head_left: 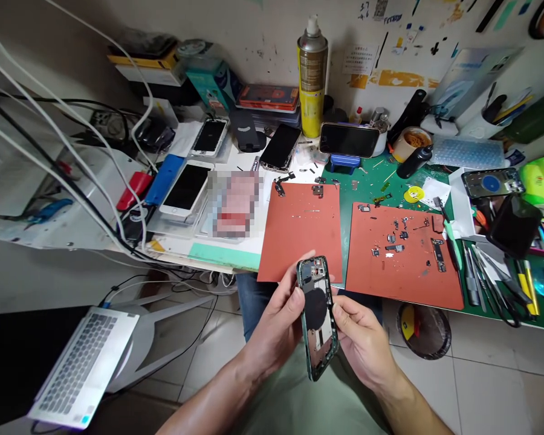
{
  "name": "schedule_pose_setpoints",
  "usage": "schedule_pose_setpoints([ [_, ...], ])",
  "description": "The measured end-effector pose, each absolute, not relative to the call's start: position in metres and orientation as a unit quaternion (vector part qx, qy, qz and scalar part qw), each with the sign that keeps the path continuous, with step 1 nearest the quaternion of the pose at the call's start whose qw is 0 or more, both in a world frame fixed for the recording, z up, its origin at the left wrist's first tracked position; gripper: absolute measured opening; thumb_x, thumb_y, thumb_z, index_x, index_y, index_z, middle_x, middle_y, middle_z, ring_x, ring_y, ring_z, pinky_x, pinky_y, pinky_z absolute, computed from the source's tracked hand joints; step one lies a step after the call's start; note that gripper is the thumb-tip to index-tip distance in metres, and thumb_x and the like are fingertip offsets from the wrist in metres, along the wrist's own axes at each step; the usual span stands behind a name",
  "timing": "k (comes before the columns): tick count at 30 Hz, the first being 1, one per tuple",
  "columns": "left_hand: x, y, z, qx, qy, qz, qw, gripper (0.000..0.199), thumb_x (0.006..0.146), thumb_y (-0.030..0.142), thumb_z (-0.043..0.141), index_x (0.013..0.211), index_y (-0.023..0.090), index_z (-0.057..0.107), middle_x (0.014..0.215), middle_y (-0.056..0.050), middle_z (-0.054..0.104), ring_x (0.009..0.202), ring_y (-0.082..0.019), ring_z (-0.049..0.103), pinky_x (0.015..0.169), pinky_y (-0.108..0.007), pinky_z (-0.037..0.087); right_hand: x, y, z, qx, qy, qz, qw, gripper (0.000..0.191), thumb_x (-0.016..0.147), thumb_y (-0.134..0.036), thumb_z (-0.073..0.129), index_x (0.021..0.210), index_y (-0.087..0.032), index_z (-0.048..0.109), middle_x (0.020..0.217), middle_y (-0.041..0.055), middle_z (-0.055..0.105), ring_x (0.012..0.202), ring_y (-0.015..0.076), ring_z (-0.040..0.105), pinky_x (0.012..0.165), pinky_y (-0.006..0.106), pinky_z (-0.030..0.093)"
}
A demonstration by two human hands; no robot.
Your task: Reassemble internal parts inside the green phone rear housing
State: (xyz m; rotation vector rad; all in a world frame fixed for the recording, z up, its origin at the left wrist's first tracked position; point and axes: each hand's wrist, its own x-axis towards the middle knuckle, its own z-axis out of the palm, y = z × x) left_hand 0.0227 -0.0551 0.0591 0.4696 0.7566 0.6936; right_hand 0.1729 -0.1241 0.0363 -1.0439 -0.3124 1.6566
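An opened smartphone frame (318,317), dark green at its edge with a round black patch inside, is held up over my lap, tilted. My left hand (283,311) wraps around its left side, the thumb resting on the edge. On the opposite side, the thumb and fingers of my right hand (360,332) pinch the frame's right edge. Whether a small part lies between those fingertips I cannot make out. Just beyond is a red-brown mat (303,235) with a few small parts. A second red-brown mat (403,278) on the right carries several tiny phone parts and a narrow circuit board (438,255).
Tweezers and other tools (489,284) lie at the bench's right. A tall spray can (312,78) stands at the back beside a propped phone (349,140). Other phones (188,188) lie left. Below are a laptop (86,368) and a waste bin (424,329).
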Motion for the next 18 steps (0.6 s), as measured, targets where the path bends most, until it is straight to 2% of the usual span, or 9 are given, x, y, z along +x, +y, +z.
schedule_pose_setpoints([
  [5, 0.025, -0.054, 0.061, 0.214, 0.372, 0.332, 0.84, 0.081, 0.095, 0.062, 0.078, 0.165, 0.032, 0.049, 0.132, -0.013, 0.079, 0.126, -0.033, 0.075, 0.112, -0.046, 0.057, 0.173, -0.127, 0.031, -0.446, -0.145, 0.692, 0.549, 0.036, 0.097, -0.057, 0.078, 0.11, -0.024, 0.084, 0.095, 0.0047, 0.08, 0.087, 0.0215, 0.07, 0.082, 0.034, 0.055],
  [8, 0.03, -0.05, 0.064, 0.166, 0.404, 0.321, 0.84, 0.085, 0.095, 0.073, 0.071, 0.166, 0.033, 0.048, 0.125, -0.012, 0.082, 0.12, -0.034, 0.078, 0.106, -0.05, 0.061, 0.171, -0.13, 0.025, -0.492, -0.186, 0.645, 0.555, 0.035, 0.101, -0.056, 0.074, 0.115, -0.025, 0.083, 0.1, 0.0042, 0.08, 0.092, 0.0212, 0.068, 0.086, 0.033, 0.054],
  [10, 0.035, -0.047, 0.065, 0.132, 0.43, 0.315, 0.836, 0.084, 0.097, 0.078, 0.064, 0.167, 0.034, 0.047, 0.121, -0.011, 0.083, 0.115, -0.034, 0.08, 0.103, -0.052, 0.063, 0.171, -0.13, 0.022, -0.529, -0.219, 0.612, 0.546, 0.037, 0.102, -0.057, 0.071, 0.115, -0.025, 0.083, 0.098, 0.0032, 0.078, 0.089, 0.02, 0.066, 0.083, 0.031, 0.052],
  [14, 0.045, -0.04, 0.067, 0.095, 0.491, 0.32, 0.805, 0.075, 0.104, 0.07, 0.055, 0.168, 0.033, 0.046, 0.115, -0.009, 0.085, 0.103, -0.031, 0.083, 0.1, -0.051, 0.064, 0.173, -0.129, 0.027, -0.592, -0.291, 0.562, 0.499, 0.045, 0.108, -0.061, 0.059, 0.111, -0.023, 0.083, 0.079, 0.0004, 0.071, 0.073, 0.017, 0.059, 0.072, 0.03, 0.048],
  [18, 0.049, -0.032, 0.072, 0.093, 0.53, 0.31, 0.784, 0.069, 0.107, 0.066, 0.047, 0.163, 0.027, 0.053, 0.101, -0.009, 0.086, 0.086, -0.029, 0.083, 0.086, -0.046, 0.069, 0.189, -0.13, 0.035, -0.678, -0.363, 0.444, 0.46, 0.039, 0.11, -0.054, 0.056, 0.109, -0.024, 0.081, 0.086, 0.0034, 0.075, 0.076, 0.0182, 0.065, 0.073, 0.031, 0.05],
])
